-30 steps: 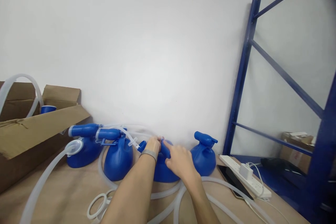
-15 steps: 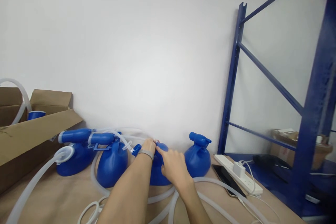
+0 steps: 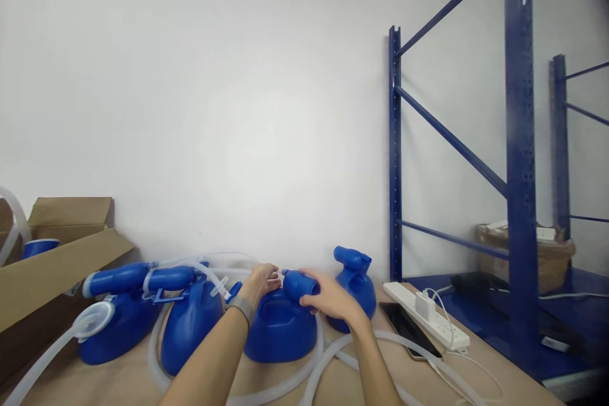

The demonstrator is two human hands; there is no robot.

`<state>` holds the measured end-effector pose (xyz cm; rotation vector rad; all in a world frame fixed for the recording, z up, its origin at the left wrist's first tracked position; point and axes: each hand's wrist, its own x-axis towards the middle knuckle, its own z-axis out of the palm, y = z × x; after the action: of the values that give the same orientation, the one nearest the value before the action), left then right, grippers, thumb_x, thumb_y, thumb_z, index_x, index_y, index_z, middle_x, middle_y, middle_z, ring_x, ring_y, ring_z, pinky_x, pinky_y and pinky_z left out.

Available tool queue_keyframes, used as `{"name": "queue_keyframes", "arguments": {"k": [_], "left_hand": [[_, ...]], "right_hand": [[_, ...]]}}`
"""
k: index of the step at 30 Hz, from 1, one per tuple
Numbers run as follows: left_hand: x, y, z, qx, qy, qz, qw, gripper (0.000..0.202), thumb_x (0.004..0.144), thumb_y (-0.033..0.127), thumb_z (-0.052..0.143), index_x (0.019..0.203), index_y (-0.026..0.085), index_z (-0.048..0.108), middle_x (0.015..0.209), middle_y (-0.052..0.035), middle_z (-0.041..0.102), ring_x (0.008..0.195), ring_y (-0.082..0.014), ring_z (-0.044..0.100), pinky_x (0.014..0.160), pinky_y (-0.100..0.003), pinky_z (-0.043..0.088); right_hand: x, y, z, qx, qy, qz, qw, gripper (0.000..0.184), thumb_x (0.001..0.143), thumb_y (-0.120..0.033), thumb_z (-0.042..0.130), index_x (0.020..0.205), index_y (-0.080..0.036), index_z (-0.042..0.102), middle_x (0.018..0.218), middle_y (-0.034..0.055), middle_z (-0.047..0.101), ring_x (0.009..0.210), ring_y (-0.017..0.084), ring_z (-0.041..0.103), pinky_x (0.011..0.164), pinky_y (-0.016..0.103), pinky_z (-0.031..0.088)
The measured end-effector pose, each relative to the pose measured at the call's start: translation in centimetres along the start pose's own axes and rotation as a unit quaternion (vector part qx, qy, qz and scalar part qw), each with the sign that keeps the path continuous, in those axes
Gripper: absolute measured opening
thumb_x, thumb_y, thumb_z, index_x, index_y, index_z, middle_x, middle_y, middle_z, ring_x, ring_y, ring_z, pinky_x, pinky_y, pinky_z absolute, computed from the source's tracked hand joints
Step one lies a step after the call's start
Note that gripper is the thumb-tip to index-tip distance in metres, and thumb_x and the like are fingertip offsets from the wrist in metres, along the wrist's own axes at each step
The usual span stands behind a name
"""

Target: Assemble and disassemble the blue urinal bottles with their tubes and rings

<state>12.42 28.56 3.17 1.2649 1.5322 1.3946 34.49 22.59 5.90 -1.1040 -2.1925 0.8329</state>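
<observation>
Desk: Central item?
Operator: From my remote seat I list one blue jug [image 3: 280, 337], upright on the tabletop [image 3: 118, 387], mid-row. One blue cylinder [image 3: 295, 285] at its upper right, open end turned toward the right. Whether the two are joined, I cannot tell.

Desk: Right hand [image 3: 328, 295]?
Operator: One, bare—clamped on the blue cylinder near the open end, thumb below, other fingers partly hidden behind.

Desk: Left hand [image 3: 262, 282]?
Operator: One, with a grey band [image 3: 242, 306] at the wrist. It is at the back of the jug, fingertips beside a small translucent piece [image 3: 280, 278]; whether they pinch it, I cannot tell.

Desk: Neighbouring stock?
Operator: One blue container [image 3: 359, 292] to the right of the jug; two on the left, the nearer [image 3: 188, 339] and the farther [image 3: 118, 333], the latter with a white round cap [image 3: 98, 318]. Clear tubing [image 3: 318, 369], looped in front.

Desk: Edges?
Operator: Far left, an open cardboard box [image 3: 61, 279]. Right—a dark phone [image 3: 410, 330] just beside a white power strip [image 3: 450, 328], one plug [image 3: 425, 306] fitted. Beyond, a blue rack [image 3: 521, 139].
</observation>
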Motion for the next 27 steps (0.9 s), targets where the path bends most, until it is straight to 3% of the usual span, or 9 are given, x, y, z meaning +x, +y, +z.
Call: {"name": "queue_keyframes", "arguments": {"k": [3,6,8,11,15,18,21,25,27], "left_hand": [[-0.1,-0.3,-1.4,0.147,-0.028,0.052,0.987,0.033,0.100,0.037,0.068,0.126,0.018,0.064,0.123,-0.0090,0.068,0.101,-0.0225,0.070,0.086,-0.042,0.062],[-0.6,-0.7,-2.9,0.272,-0.076,0.159,0.946,0.032,0.099,0.035,0.071,0.124,0.018,0.066,0.131,-0.0098,0.066,0.115,-0.0268,0.066,0.099,-0.050,0.058],[-1.0,-1.1,-3.7,0.336,-0.107,0.226,0.908,0.028,0.098,0.035,0.072,0.121,0.018,0.068,0.132,-0.0097,0.066,0.122,-0.0280,0.064,0.106,-0.053,0.053],[-1.7,-2.0,-4.0,0.400,-0.113,0.294,0.861,0.029,0.101,0.035,0.068,0.126,0.020,0.067,0.135,-0.0103,0.066,0.124,-0.0279,0.063,0.109,-0.054,0.051],[-2.3,-3.4,-3.3,0.450,-0.093,0.353,0.815,0.027,0.104,0.033,0.064,0.127,0.019,0.066,0.127,-0.0094,0.069,0.114,-0.0252,0.068,0.101,-0.049,0.057],[-2.5,-4.2,-2.8,0.473,-0.083,0.395,0.783,0.021,0.103,0.030,0.065,0.118,0.017,0.068,0.118,-0.0077,0.070,0.107,-0.0235,0.069,0.094,-0.045,0.060],[-2.4,-4.8,-2.7,0.479,-0.066,0.442,0.755,0.024,0.102,0.027,0.066,0.123,0.017,0.066,0.121,-0.0083,0.069,0.110,-0.0246,0.069,0.096,-0.047,0.060],[-2.6,-5.3,-2.3,0.462,-0.036,0.514,0.722,0.033,0.100,0.019,0.066,0.133,0.017,0.062,0.125,-0.0087,0.069,0.120,-0.0283,0.066,0.108,-0.057,0.054],[-2.9,-5.5,-1.8,0.442,-0.016,0.542,0.715,0.030,0.101,0.016,0.064,0.130,0.017,0.063,0.126,-0.0086,0.069,0.122,-0.0281,0.066,0.110,-0.058,0.052]], "right_hand": [[-0.3,0.4,-0.4,0.019,-0.003,-0.005,1.000,0.074,0.079,-0.015,0.072,0.151,-0.022,0.055,0.137,0.0087,0.071,0.074,0.018,0.077,0.075,0.028,0.060],[-0.4,0.4,-0.7,0.016,-0.004,-0.015,1.000,0.076,0.077,-0.016,0.074,0.150,-0.024,0.057,0.139,0.0080,0.069,0.082,0.020,0.077,0.086,0.032,0.059],[-0.5,0.3,-0.8,0.006,-0.001,-0.026,1.000,0.075,0.075,-0.016,0.076,0.148,-0.023,0.060,0.145,0.0079,0.066,0.104,0.025,0.075,0.101,0.034,0.054],[-0.6,0.1,-1.2,-0.011,0.004,-0.044,0.999,0.074,0.073,-0.014,0.077,0.145,-0.024,0.063,0.151,0.0052,0.062,0.137,0.026,0.058,0.117,0.034,0.040],[-0.9,-0.4,-1.3,-0.030,-0.002,-0.033,0.999,0.067,0.073,-0.018,0.081,0.137,-0.028,0.065,0.139,0.0033,0.070,0.127,0.025,0.064,0.108,0.032,0.046],[-0.9,-1.0,-0.7,-0.052,0.014,0.018,0.998,0.056,0.077,-0.040,0.084,0.126,-0.022,0.066,0.122,0.0085,0.075,0.112,0.030,0.069,0.097,0.038,0.051],[-0.6,-1.1,-0.3,-0.061,0.013,0.053,0.997,0.063,0.082,-0.056,0.078,0.129,-0.016,0.064,0.126,0.0167,0.072,0.116,0.035,0.068,0.100,0.046,0.050],[-0.6,-0.6,-1.0,-0.028,-0.064,0.043,0.997,0.084,0.071,-0.044,0.090,0.144,-0.015,0.060,0.145,0.0163,0.065,0.133,0.032,0.062,0.111,0.037,0.047],[-0.8,-0.3,-1.7,-0.013,-0.062,0.040,0.997,0.091,0.065,-0.032,0.093,0.147,-0.014,0.059,0.149,0.0164,0.062,0.138,0.032,0.058,0.114,0.036,0.045]]}}
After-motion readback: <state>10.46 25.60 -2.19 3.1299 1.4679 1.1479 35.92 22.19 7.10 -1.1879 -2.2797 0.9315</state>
